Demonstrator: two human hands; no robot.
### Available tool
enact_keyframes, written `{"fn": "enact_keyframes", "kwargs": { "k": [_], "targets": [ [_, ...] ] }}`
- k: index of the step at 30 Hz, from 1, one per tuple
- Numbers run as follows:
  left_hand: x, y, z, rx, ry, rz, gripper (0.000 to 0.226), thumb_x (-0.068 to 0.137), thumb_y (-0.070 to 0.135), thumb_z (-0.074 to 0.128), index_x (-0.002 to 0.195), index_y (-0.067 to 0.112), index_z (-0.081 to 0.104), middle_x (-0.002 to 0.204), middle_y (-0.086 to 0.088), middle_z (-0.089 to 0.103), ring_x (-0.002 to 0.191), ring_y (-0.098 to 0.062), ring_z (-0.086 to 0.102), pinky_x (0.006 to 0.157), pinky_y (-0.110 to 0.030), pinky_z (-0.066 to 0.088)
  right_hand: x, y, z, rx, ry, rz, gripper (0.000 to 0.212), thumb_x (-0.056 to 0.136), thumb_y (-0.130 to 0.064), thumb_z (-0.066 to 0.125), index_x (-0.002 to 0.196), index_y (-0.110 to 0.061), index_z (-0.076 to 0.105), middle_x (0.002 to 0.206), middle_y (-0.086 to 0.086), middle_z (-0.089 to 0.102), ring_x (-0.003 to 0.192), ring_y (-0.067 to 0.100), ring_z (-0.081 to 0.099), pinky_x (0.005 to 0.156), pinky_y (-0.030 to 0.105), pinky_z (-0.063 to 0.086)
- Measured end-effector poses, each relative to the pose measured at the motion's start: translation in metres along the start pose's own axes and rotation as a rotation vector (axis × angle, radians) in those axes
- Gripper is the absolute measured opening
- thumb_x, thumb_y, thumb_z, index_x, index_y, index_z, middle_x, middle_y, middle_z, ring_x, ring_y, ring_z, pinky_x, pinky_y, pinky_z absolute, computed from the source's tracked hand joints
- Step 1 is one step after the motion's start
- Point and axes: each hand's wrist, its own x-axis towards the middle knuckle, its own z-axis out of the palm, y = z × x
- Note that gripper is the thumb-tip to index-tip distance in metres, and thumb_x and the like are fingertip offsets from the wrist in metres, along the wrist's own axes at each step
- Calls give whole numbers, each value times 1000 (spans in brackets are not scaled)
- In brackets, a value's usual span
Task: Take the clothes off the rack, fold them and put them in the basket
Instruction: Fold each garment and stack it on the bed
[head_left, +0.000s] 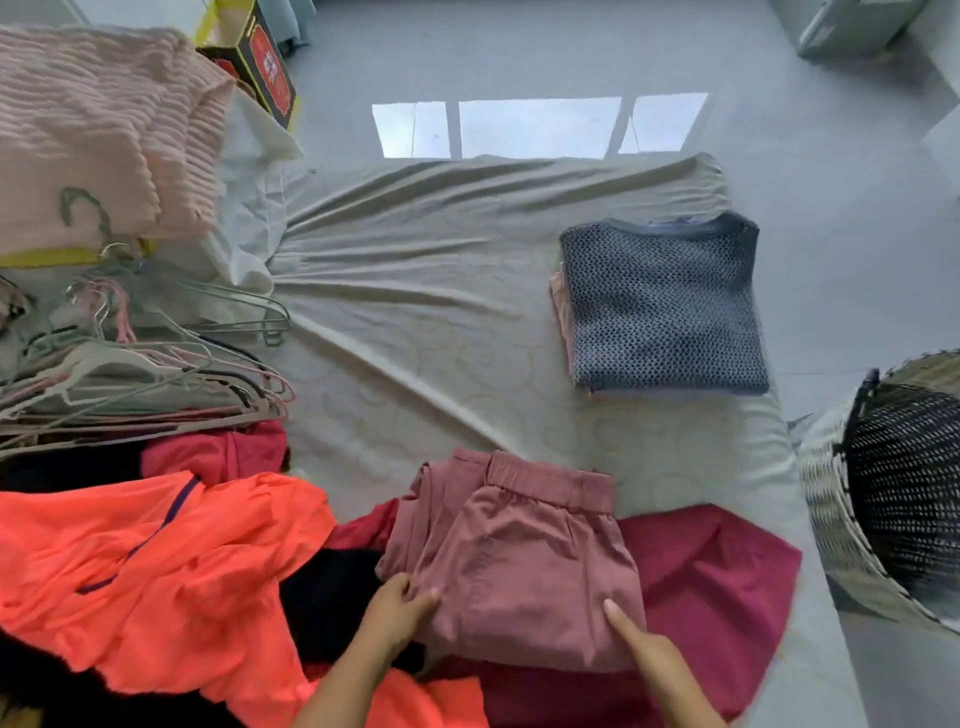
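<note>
Step in hand: folding — the dusty-pink trousers (519, 561) lie part-folded on the bed (415, 291), waistband on the side away from the hands.
Left hand: the left hand (400, 605) pinches the near left edge of the trousers, fingers curled into the cloth.
Right hand: the right hand (636, 631) lies on the near right corner with fingers straight, pressing the fabric flat; how the thumb sits I cannot tell.
Under the trousers: a magenta garment (717, 571) spreads out beneath and to the right of the right hand.
Left of the left hand: an orange jacket (156, 561) in a heap, unfolded, with dark clothes under it.
Beyond the hands, right: a folded stack topped by a blue-grey knit (665, 306), well apart from the trousers.
Basket: the wicker basket (831, 519) stands off the bed's edge, to the right of the right hand.
Far left: a pile of bare hangers (140, 364).
Next move, as I judge it: one more fold — near edge carried up toward the waistband — calling for both hands to hold the layers square so they don't slide.
</note>
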Motion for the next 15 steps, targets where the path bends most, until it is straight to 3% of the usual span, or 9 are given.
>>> {"fn": "enact_keyframes", "kwargs": {
  "k": [2, 4, 6, 8, 10, 13, 15],
  "targets": [
    [3, 4, 5, 65, 85, 1, 35, 85, 18, 65, 64, 14, 37, 65, -1, 43, 63, -13, 41, 54, -26, 28, 10, -6, 2, -8, 55, 10, 71, 77, -48, 69, 114, 12, 60, 114, 27, 62, 98, 26, 57, 82, 28, 40],
    [7, 12, 4, 257, 166, 10, 25, 82, 27, 68, 82, 13, 48, 83, -7, 55, 82, -23, 52, 67, -30, 37, 22, -11, 0, -42, 112, -29, 57, 84, -47, 61, 111, 3, 63, 114, 24, 63, 101, 28, 58, 85, 31, 43],
    [15, 20, 0, 402, 286, 16, 52, 75, 33, 74, 114, 9, 49, 114, -13, 53, 110, -32, 48, 88, -36, 39, 31, -13, -1, -70, 151, -73, 54, 82, -54, 58, 99, -3, 65, 104, 17, 66, 97, 28, 60, 86, 37, 48],
    [22, 29, -4, 356, 321, -19, 82, 70, 37, 78, 133, 5, 37, 133, -18, 42, 125, -36, 38, 100, -40, 33, 38, -12, -1, -27, 142, -44, 52, 82, -54, 61, 85, -2, 62, 93, 13, 65, 83, 23, 60, 70, 32, 47],
    [34, 34, -7, 266, 275, -100, 93, 66, 41, 81, 136, 1, 33, 136, -20, 44, 127, -38, 39, 100, -40, 34, 41, -14, -2, 10, 129, -5, 53, 78, -51, 67, 79, 2, 62, 86, 17, 65, 74, 21, 56, 62, 30, 40],
    [47, 38, -15, 221, 186, -166, 97, 58, 45, 84, 131, -3, 41, 129, -21, 53, 119, -36, 49, 97, -39, 41, 47, -14, -5, 50, 49, 107, 67, 79, -49, 68, 112, 9, 60, 113, 22, 64, 100, 30, 62, 79, 34, 50],
    [48, 41, -17, 156, 99, -141, 82, 53, 39, 87, 116, -3, 55, 115, -20, 63, 103, -30, 61, 87, -38, 50, 43, -18, -6, 117, -28, 144, 62, 80, -42, 68, 115, 7, 59, 112, 20, 65, 101, 31, 61, 80, 35, 50]
  ]
}}
